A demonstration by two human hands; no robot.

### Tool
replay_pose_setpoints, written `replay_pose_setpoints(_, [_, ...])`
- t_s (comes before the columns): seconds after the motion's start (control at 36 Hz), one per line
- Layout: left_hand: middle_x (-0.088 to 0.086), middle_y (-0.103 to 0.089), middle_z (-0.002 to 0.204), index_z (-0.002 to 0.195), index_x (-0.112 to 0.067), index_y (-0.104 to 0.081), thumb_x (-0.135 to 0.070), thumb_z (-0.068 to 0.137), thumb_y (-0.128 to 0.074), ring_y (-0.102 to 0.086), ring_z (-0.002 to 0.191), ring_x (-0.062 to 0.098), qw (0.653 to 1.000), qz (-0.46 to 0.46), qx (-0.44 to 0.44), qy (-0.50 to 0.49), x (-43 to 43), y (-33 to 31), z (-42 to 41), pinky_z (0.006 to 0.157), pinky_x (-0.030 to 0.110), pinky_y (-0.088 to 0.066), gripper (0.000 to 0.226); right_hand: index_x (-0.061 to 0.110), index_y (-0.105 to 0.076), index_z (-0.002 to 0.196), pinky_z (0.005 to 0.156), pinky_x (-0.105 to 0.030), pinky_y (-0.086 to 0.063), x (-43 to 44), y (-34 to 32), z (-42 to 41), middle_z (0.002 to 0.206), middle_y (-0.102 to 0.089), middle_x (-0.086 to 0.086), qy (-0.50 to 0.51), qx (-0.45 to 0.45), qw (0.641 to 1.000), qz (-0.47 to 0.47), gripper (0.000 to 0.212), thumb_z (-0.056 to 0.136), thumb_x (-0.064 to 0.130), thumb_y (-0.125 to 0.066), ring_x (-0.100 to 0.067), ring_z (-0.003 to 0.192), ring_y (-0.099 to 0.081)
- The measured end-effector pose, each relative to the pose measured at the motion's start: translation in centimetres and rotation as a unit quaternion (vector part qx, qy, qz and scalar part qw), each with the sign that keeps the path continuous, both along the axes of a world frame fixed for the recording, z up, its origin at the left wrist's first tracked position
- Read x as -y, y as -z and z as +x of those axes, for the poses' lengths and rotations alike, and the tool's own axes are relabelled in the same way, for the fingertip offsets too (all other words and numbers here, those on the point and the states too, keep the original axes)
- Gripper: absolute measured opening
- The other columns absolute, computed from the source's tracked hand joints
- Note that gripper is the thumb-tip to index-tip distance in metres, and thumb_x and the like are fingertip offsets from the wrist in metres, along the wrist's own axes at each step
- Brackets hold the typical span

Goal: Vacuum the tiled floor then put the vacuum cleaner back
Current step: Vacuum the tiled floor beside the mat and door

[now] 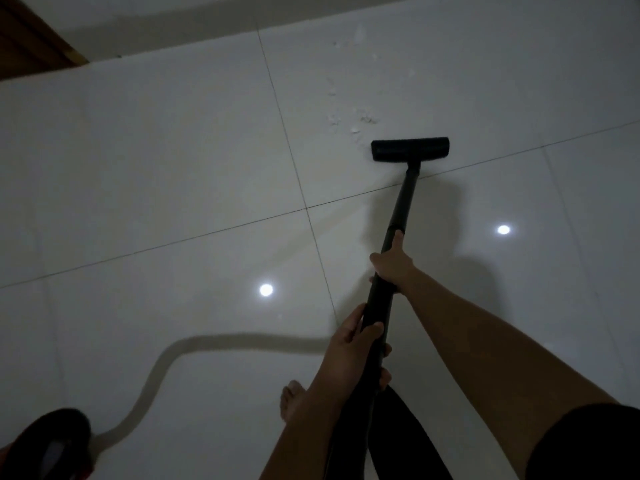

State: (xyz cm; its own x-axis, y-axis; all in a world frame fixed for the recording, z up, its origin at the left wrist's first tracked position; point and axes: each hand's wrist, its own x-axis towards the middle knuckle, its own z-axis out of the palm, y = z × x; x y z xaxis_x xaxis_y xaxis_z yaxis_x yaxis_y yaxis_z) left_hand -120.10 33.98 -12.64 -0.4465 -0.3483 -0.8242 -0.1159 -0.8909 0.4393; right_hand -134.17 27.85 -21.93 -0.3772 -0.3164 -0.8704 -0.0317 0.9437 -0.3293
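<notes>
One vacuum cleaner, in use, lower-centre to upper-right of frame. Floor head (410, 149): black, flat on the tiled floor (156, 161), just below a scatter of pale debris (353, 119), evidently lined up so a forward push takes the crumbs. Wand (403, 202): black, slanting from the head down to the person, crossing a grout line (298, 174) near its far end. Right hand (393, 266): wrapped round the wand's middle, thumb laid along the tube, arm nearly straight; this looks like the steering and pushing grip. Left hand (353, 344): lower on the handle end, fingers (372, 330) curled tight over the tube, probably steadying the rear and setting the angle. Hose (207, 341): pale grey, blurred, snaking across the lower left to the canister (52, 441), a dark rounded body at the bottom-left corner, trailing behind and clear of the stroke. One bare foot (291, 400), bottom centre, beside a dark trouser leg (408, 441). Two bright reflections (266, 289) of ceiling lights on the glossy tiles. One dark wooden door (27, 39), upper left. Status: vacuuming in hand, debris not yet taken up; putting the machine back is still to come.
</notes>
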Motion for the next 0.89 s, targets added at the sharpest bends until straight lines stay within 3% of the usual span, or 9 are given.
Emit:
replay_pose_setpoints(0.08, [0.012, -0.053, 0.071, 0.110, -0.038, -0.055, -0.015, 0.096, -0.048, -0.047, 0.043, 0.021, 1.000, 0.007, 0.015, 0.003, -1.2, -0.3, 2.2, 0.040, 0.024, -0.042, 0.028, 0.032, 0.011, 0.150, 0.078, -0.041, -0.056, -1.4, -0.3, 2.3, 0.130, -0.047, -0.026, 0.008, 0.010, 1.000, 0.003, 0.080, 0.095, 0.009, -0.042, -0.022, 0.059, -0.057])
replay_pose_setpoints(0.17, [0.012, -0.056, 0.072, 0.122, -0.033, -0.053, -0.016, 0.095, -0.050, -0.047, 0.043, 0.022, 0.999, 0.011, 0.043, 0.004, -2.5, -0.5, 5.7, 0.042, 0.025, -0.041, 0.032, 0.031, 0.011, 0.150, 0.068, -0.037, -0.054, -2.4, -0.8, 5.9, 0.131, -0.048, -0.025, 0.002, 0.017, 1.000, -0.002, 0.080, 0.095, 0.010, -0.042, -0.021, 0.058, -0.057])
replay_pose_setpoints(0.28, [0.009, -0.064, 0.074, 0.127, -0.038, -0.049, -0.020, 0.092, -0.055, -0.053, 0.044, 0.021, 0.996, -0.002, 0.089, 0.000, -3.6, -0.7, 10.1, 0.045, 0.024, -0.044, 0.040, 0.025, 0.012, 0.151, 0.041, -0.019, -0.035, -3.1, -1.1, 10.2, 0.134, -0.049, -0.023, -0.044, 0.021, 0.999, -0.009, 0.077, 0.097, 0.011, -0.041, -0.013, 0.053, -0.048])
replay_pose_setpoints(0.33, [0.009, -0.064, 0.075, 0.121, -0.042, -0.049, -0.018, 0.092, -0.054, -0.054, 0.042, 0.018, 0.995, -0.012, 0.099, -0.005, -3.7, -0.9, 11.8, 0.043, 0.023, -0.045, 0.037, 0.026, 0.013, 0.151, 0.049, -0.025, -0.047, -3.1, -0.7, 12.3, 0.131, -0.050, -0.024, -0.045, 0.030, 0.998, -0.011, 0.080, 0.096, 0.012, -0.043, -0.015, 0.054, -0.051])
replay_pose_setpoints(0.39, [0.012, -0.062, 0.075, 0.121, -0.042, -0.047, -0.016, 0.093, -0.053, -0.052, 0.040, 0.017, 0.995, -0.009, 0.102, -0.018, -3.5, -1.2, 13.1, 0.039, 0.020, -0.044, 0.039, 0.029, 0.014, 0.150, 0.068, -0.038, -0.057, -2.9, -0.1, 14.1, 0.128, -0.051, -0.027, -0.028, 0.042, 0.999, -0.014, 0.082, 0.095, 0.013, -0.044, -0.020, 0.056, -0.056])
replay_pose_setpoints(0.53, [0.014, -0.060, 0.072, 0.130, -0.036, -0.049, -0.013, 0.093, -0.054, -0.049, 0.035, 0.018, 0.992, -0.010, 0.109, -0.057, -2.7, -1.0, 15.1, 0.036, 0.019, -0.042, 0.044, 0.029, 0.015, 0.150, 0.081, -0.043, -0.057, -1.3, 0.5, 16.6, 0.114, -0.056, -0.023, -0.023, 0.054, 0.998, -0.027, 0.083, 0.095, 0.013, -0.046, -0.023, 0.061, -0.059])
replay_pose_setpoints(0.69, [0.013, -0.057, 0.072, 0.114, -0.044, -0.051, -0.014, 0.093, -0.053, -0.049, 0.036, 0.015, 0.991, -0.032, 0.107, -0.072, -1.2, -1.0, 15.1, 0.037, 0.020, -0.042, 0.037, 0.028, 0.007, 0.152, 0.055, -0.031, -0.054, 0.4, 0.2, 17.5, 0.108, -0.055, -0.020, -0.001, 0.045, 0.997, -0.058, 0.079, 0.094, 0.014, -0.045, -0.019, 0.057, -0.056])
replay_pose_setpoints(0.78, [0.013, -0.055, 0.073, 0.102, -0.050, -0.050, -0.014, 0.094, -0.052, -0.050, 0.035, 0.009, 0.991, -0.045, 0.103, -0.068, -0.6, -1.4, 14.9, 0.037, 0.019, -0.042, 0.038, 0.027, 0.002, 0.153, 0.059, -0.033, -0.055, 0.9, 0.1, 17.8, 0.094, -0.054, -0.014, 0.009, 0.031, 0.996, -0.080, 0.077, 0.094, 0.013, -0.046, -0.018, 0.054, -0.054])
replay_pose_setpoints(0.89, [0.012, -0.057, 0.073, 0.112, -0.048, -0.049, -0.015, 0.093, -0.052, -0.049, 0.035, 0.013, 0.990, -0.055, 0.114, -0.066, -0.2, -1.8, 15.4, 0.038, 0.020, -0.043, 0.038, 0.028, 0.001, 0.153, 0.064, -0.037, -0.057, 1.5, -0.1, 18.3, 0.085, -0.052, -0.009, 0.005, 0.027, 0.996, -0.090, 0.077, 0.093, 0.014, -0.046, -0.018, 0.054, -0.054])
